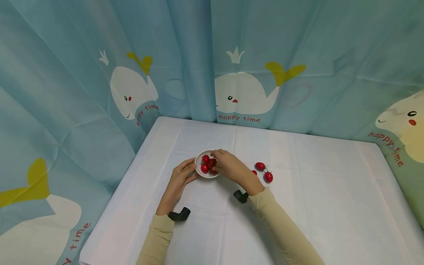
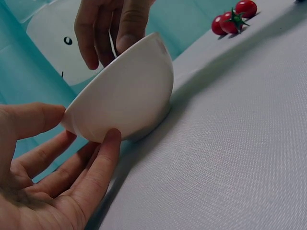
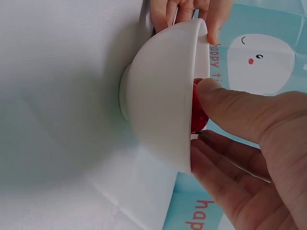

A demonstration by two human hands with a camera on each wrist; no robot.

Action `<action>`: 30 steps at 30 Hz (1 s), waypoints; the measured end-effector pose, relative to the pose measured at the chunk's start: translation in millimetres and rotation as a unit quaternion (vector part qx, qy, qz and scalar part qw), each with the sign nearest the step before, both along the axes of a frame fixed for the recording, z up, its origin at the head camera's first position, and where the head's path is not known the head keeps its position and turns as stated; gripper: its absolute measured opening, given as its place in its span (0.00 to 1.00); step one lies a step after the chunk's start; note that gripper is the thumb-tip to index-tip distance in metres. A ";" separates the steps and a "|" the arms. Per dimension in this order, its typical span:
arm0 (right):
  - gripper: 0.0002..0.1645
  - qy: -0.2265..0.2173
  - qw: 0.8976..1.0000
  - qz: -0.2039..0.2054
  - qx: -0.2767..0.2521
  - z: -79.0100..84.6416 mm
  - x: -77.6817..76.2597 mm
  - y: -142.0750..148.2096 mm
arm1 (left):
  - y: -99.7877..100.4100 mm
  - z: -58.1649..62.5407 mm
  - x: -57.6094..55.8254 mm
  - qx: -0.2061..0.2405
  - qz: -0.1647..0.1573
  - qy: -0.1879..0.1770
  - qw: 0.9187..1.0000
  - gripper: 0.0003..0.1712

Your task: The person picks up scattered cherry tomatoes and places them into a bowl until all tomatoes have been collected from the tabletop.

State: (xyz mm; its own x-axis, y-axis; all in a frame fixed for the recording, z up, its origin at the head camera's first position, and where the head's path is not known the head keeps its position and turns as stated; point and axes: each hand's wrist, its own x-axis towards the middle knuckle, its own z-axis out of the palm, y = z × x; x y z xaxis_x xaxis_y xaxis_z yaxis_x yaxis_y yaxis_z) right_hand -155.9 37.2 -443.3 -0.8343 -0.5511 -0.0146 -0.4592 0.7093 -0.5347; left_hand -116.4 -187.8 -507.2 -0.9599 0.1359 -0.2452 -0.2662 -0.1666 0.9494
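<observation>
A small white bowl stands on the white-covered table with several red cherry tomatoes inside. My left hand holds the bowl from its left side; in the left wrist view its fingertips meet the rim and the outer wall. From the right, my right hand reaches over the rim into the bowl. In the right wrist view its thumb presses on a cherry tomato just inside the rim, with other fingers at the rim's lower side. The far side of that tomato is hidden by the bowl wall.
Right of the bowl, loose cherry tomatoes with green stems lie on the table, one behind another, and a third partly covered by my right forearm. A blue curtain with whale prints hangs along the table's back and left edges.
</observation>
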 end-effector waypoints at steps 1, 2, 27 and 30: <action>0.28 -0.002 1.000 -0.001 0.000 -0.1 0.6 1.1 | 0.2 0.0 0.0 0.000 0.000 -0.001 1.000 0.27; 0.27 -0.004 1.000 -0.002 -0.002 0.0 1.3 2.0 | 0.3 0.0 0.1 0.000 0.000 -0.002 1.000 0.27; 0.30 0.022 0.999 -0.024 -0.041 23.4 29.7 38.1 | 0.3 0.2 -0.6 -0.001 0.008 -0.003 1.000 0.27; 0.30 0.028 0.998 -0.032 -0.054 24.1 34.2 44.2 | 0.9 -0.7 -0.7 0.001 0.010 -0.005 1.000 0.26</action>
